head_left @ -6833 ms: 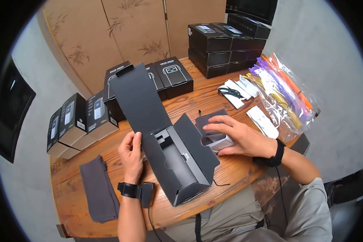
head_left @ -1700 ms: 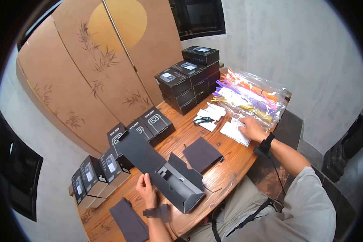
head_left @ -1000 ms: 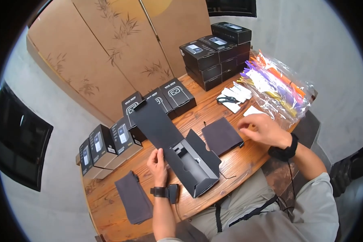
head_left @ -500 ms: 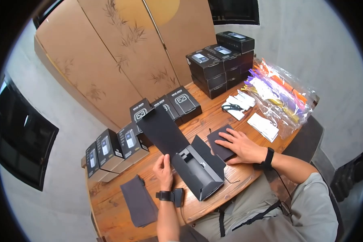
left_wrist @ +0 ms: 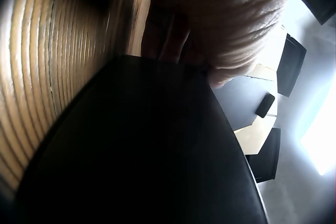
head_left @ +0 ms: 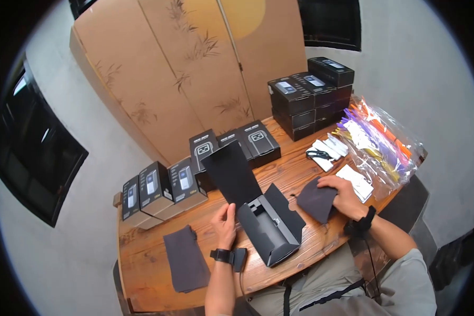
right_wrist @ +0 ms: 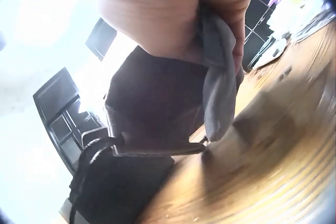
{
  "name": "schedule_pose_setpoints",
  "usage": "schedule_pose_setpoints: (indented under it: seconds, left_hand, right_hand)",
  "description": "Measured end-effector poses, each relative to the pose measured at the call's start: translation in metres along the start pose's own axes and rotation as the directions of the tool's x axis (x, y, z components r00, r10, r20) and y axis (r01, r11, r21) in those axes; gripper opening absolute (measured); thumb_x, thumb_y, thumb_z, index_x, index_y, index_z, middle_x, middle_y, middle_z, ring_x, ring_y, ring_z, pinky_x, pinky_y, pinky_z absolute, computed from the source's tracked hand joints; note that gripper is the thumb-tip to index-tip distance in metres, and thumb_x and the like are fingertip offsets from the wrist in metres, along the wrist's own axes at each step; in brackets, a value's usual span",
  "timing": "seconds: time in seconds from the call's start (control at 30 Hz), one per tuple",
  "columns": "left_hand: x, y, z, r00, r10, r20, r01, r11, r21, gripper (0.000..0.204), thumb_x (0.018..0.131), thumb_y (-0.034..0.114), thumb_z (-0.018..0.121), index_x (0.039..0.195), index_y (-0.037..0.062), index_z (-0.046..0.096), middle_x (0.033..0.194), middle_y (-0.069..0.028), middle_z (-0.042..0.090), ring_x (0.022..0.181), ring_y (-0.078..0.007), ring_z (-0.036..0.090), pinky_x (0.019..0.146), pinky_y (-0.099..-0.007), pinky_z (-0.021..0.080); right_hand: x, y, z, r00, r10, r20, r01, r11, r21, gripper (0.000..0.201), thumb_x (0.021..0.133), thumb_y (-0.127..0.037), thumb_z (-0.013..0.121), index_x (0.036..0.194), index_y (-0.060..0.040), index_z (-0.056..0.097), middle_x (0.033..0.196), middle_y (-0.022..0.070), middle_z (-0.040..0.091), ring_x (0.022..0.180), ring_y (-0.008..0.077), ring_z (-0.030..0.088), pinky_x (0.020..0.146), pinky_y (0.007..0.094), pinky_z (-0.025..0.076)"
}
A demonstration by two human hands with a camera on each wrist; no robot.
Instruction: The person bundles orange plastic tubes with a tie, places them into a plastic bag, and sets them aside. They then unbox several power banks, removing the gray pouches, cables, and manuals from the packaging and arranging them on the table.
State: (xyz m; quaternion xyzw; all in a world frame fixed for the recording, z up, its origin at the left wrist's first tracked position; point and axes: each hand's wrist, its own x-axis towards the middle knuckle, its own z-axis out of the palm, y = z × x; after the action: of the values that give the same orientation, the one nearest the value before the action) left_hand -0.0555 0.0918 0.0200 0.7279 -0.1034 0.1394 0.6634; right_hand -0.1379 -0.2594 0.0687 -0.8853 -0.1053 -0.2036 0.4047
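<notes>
An opened black box [head_left: 271, 229], its lid raised, stands on the wooden table in front of the person. The left hand [head_left: 224, 226] holds the box at its left edge, thumb up; in the left wrist view that hand [left_wrist: 231, 19] is dark and its fingertips are partly hidden. Right of the box, the right hand [head_left: 347, 197] grips the far right part of a dark grey cloth pouch [head_left: 315, 203]. The right wrist view shows the pouch [right_wrist: 155, 98] bunched between the thumb and fingers of the right hand [right_wrist: 163, 14], with its drawstring [right_wrist: 84, 166] hanging.
A second dark cloth pouch [head_left: 186, 258] lies at the left. Closed boxes [head_left: 151, 187] line the back left, and black boxes [head_left: 295, 102] are stacked at the back right. White packets [head_left: 355, 181], a black cable [head_left: 317, 154] and a clear bag [head_left: 382, 145] of coloured strips lie at the right.
The right hand, earlier at the white packet and then spread flat on the pouch, now grips the pouch, which has bent and lifted out of its flat shape. The left hand stays at the box.
</notes>
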Motion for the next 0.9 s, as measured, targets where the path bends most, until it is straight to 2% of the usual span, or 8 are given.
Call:
schedule_pose_setpoints:
  seconds: [0.07, 0.1, 0.2, 0.23, 0.47, 0.6, 0.73, 0.9]
  left_hand:
    - [0.000, -0.006, -0.001, 1.000, 0.002, -0.013, -0.002, 1.000, 0.019, 0.021, 0.097, 0.016, 0.064, 0.094, -0.0045, 0.067, 0.083, 0.0033, 0.061, 0.076, -0.0047, 0.052, 0.066, -0.0206, 0.042]
    - [-0.001, -0.005, 0.000, 1.000, -0.007, -0.018, 0.007, 1.000, 0.015, 0.021, 0.097, 0.016, 0.064, 0.095, -0.0046, 0.068, 0.084, 0.0028, 0.062, 0.076, -0.0050, 0.053, 0.068, -0.0207, 0.043]
    - [-0.001, -0.001, -0.001, 1.000, -0.018, 0.004, 0.018, 1.000, -0.012, 0.020, 0.095, 0.015, 0.066, 0.101, -0.0038, 0.069, 0.088, -0.0001, 0.067, 0.079, -0.0064, 0.058, 0.070, -0.0212, 0.047]
    - [-0.001, 0.003, 0.000, 1.000, -0.018, 0.019, 0.018, 0.999, -0.027, 0.020, 0.094, 0.015, 0.067, 0.102, -0.0036, 0.069, 0.088, -0.0010, 0.068, 0.077, -0.0068, 0.060, 0.069, -0.0217, 0.048]
    - [-0.001, 0.004, 0.000, 0.997, -0.014, 0.075, 0.018, 0.998, -0.052, 0.019, 0.090, 0.007, 0.070, 0.107, -0.0026, 0.068, 0.090, -0.0026, 0.070, 0.078, -0.0073, 0.063, 0.070, -0.0222, 0.051]
    - [0.000, -0.003, -0.002, 0.993, -0.029, 0.113, 0.040, 0.995, -0.092, 0.019, 0.090, 0.006, 0.070, 0.107, -0.0018, 0.069, 0.092, -0.0024, 0.071, 0.079, -0.0076, 0.064, 0.071, -0.0221, 0.051]
    - [-0.002, -0.008, -0.001, 0.995, -0.034, 0.098, 0.042, 0.996, -0.079, 0.019, 0.090, 0.007, 0.070, 0.107, -0.0008, 0.070, 0.092, -0.0025, 0.071, 0.079, -0.0077, 0.064, 0.071, -0.0222, 0.051]
    - [0.000, -0.013, -0.001, 0.996, -0.018, 0.090, 0.028, 0.993, -0.113, 0.017, 0.090, 0.006, 0.070, 0.105, -0.0009, 0.070, 0.091, -0.0023, 0.071, 0.079, -0.0076, 0.064, 0.070, -0.0221, 0.051]
  right_hand:
    - [0.001, -0.004, -0.008, 0.999, 0.012, -0.043, -0.012, 1.000, 0.000, 0.038, 0.070, 0.014, 0.064, 0.105, 0.0019, 0.066, 0.112, 0.0170, 0.067, 0.107, 0.0317, 0.064, 0.094, 0.0357, 0.050]
    - [-0.001, -0.003, -0.012, 0.995, 0.082, 0.052, -0.080, 0.996, -0.035, 0.044, 0.069, 0.011, 0.066, 0.113, 0.0007, 0.065, 0.123, 0.0180, 0.062, 0.116, 0.0331, 0.059, 0.101, 0.0370, 0.046]
    - [-0.011, -0.005, -0.020, 0.917, 0.071, 0.393, 0.027, 0.971, -0.238, 0.056, 0.069, 0.005, 0.069, 0.124, -0.0012, 0.060, 0.138, 0.0195, 0.050, 0.129, 0.0357, 0.047, 0.110, 0.0394, 0.039]
    - [-0.012, -0.008, -0.024, 0.868, 0.042, 0.496, 0.092, 0.966, -0.243, 0.065, 0.070, 0.001, 0.071, 0.132, -0.0006, 0.053, 0.144, 0.0225, 0.040, 0.137, 0.0382, 0.036, 0.115, 0.0413, 0.032]
    - [-0.007, -0.065, -0.034, 0.863, -0.034, 0.505, 0.185, 0.950, -0.251, 0.066, 0.073, -0.006, 0.073, 0.135, -0.0008, 0.049, 0.148, 0.0196, 0.038, 0.140, 0.0394, 0.031, 0.115, 0.0459, 0.031]
    - [-0.011, -0.085, -0.012, 0.861, -0.082, 0.502, -0.002, 0.986, 0.164, 0.068, 0.080, -0.013, 0.074, 0.140, -0.0017, 0.045, 0.148, 0.0194, 0.040, 0.140, 0.0356, 0.035, 0.115, 0.0412, 0.030]
    - [-0.029, -0.104, 0.023, 0.894, -0.174, 0.413, 0.055, 0.957, 0.285, 0.077, 0.084, -0.023, 0.075, 0.145, 0.0015, 0.035, 0.149, 0.0226, 0.037, 0.139, 0.0360, 0.035, 0.114, 0.0402, 0.030]
    - [-0.046, -0.115, 0.057, 0.947, -0.092, 0.308, 0.007, 0.964, 0.268, 0.077, 0.086, -0.021, 0.071, 0.147, 0.0029, 0.031, 0.151, 0.0240, 0.033, 0.141, 0.0393, 0.030, 0.116, 0.0427, 0.026]
